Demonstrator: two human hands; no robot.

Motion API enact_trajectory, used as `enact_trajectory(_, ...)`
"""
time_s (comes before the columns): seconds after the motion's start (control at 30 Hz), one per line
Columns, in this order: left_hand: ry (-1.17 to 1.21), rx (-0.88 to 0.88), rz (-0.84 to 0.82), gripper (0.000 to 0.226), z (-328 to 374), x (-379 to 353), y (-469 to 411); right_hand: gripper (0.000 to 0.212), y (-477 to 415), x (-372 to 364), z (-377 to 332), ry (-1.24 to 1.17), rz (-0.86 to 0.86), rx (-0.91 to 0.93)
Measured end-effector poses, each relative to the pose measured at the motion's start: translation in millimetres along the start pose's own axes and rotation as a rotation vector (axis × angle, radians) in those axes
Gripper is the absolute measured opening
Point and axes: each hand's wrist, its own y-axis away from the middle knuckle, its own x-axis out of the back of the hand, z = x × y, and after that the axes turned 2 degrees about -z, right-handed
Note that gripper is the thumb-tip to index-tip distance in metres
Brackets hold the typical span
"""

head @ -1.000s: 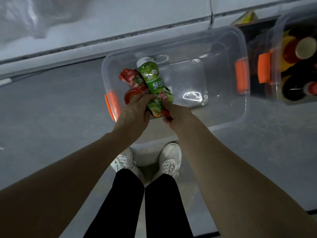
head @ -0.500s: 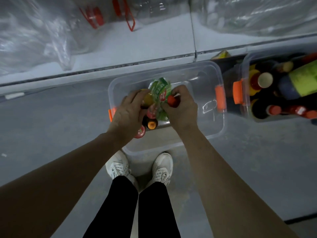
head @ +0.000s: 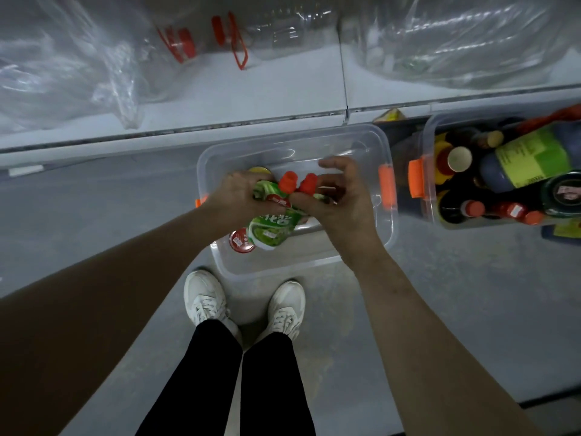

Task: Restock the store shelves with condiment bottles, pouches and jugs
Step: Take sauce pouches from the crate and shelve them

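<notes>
Holding green, red-capped soft pouches point(head: 272, 226) above clear plastic bin point(head: 292, 262).
Gripping necks with curled left hand point(head: 239, 196) and right hand point(head: 336, 209), pointing caps shelfward.

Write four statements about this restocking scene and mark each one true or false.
1. The left hand and the right hand both hold pouches over the clear bin. True.
2. The spout caps on the pouches are blue. False: the spout caps are red-orange.
3. The bin on the right is empty. False: the bin on the right is packed with bottles.
4. The person wears white shoes. True.
</notes>
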Motion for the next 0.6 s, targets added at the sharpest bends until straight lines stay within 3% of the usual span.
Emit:
enact_trajectory(0.07,0.162,0.051,-0.005,0.032,4.6,2.1,8.1,0.036,5.8,-0.2,0.2,-0.167,-0.033,-0.120)
enact_trajectory(0.17,0.433,0.109,-0.042,0.029,13.1,3.7,23.5,0.020,15.6,5.8,1.2,-0.235,-0.155,-0.209)
enact_trajectory(0.33,0.587,0.215,0.009,0.062,40.7,13.1,51.7,0.024,32.4,23.0,-26.2,-0.200,-0.222,-0.173)
enact_trajectory(0.6,0.781,0.225,0.112,0.022,124.9,47.4,101.7,0.017,81.6,30.1,-112.4,-0.337,0.035,-0.181)
